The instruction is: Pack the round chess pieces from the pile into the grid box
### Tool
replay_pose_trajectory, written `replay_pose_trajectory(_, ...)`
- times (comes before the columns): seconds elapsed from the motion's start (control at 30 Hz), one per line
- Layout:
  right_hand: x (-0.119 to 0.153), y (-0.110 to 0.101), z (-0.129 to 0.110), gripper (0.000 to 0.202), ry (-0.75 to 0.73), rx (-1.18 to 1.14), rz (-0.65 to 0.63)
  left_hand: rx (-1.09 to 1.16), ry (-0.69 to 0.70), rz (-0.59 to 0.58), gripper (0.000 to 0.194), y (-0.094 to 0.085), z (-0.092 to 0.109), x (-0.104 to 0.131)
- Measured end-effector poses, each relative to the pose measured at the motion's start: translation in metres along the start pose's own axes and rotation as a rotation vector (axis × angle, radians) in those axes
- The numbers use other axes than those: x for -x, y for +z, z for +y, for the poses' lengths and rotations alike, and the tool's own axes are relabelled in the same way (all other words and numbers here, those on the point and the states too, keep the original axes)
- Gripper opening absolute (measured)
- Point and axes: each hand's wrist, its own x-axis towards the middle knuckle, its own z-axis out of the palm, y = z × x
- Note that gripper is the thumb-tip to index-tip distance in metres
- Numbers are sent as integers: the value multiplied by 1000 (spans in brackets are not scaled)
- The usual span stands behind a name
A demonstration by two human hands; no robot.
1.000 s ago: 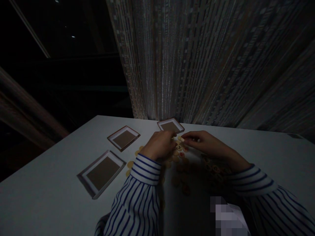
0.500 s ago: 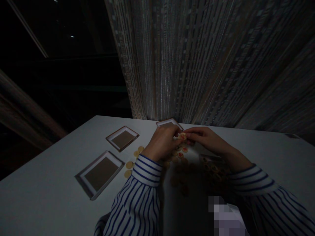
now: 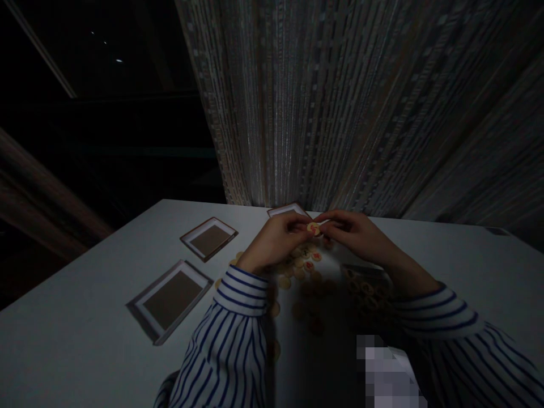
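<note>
A round, pale wooden piece with a red mark (image 3: pixel 313 229) is held up between my two hands. My left hand (image 3: pixel 278 238) pinches its left side, and the fingers of my right hand (image 3: pixel 356 235) close on its right side. Below the hands, several similar round pieces (image 3: pixel 299 273) lie scattered on the white table (image 3: pixel 102 289), some with red marks and one with a dark mark. More pieces (image 3: pixel 369 290) sit in shadow under my right wrist, in what looks like a box.
Two framed trays or lids, one larger (image 3: pixel 172 299) and one smaller (image 3: pixel 209 239), lie on the left. A third (image 3: pixel 289 210) is partly behind my left hand. A string curtain (image 3: pixel 297 113) hangs along the far edge.
The held piece has tilted, and my right fingers have bent more around it. My left forearm has shifted slightly left, covering some pieces at the left and uncovering others below.
</note>
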Motion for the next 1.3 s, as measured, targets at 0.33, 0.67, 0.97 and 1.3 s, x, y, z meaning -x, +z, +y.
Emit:
replay_pose_trajectory(0.33, 6, -1, -9, 30, -284, 555, -46, 177, -207, -88, 20, -7, 1, 2)
replay_pose_trajectory(0.67, 7, 1, -11, 32, -251, 766, -114, 10, -300, -35, 30, -8, -5, 1)
replay_pose_trajectory(0.97, 8, 0, -2, 25, -65, 1042, -358, -629, -310, -69, 18, -38, -14, 10)
replay_pose_trajectory(1.3, 9, 6, 18, 22, -14, 1097, -495, -847, -460, -95, 21, -49, -15, 17)
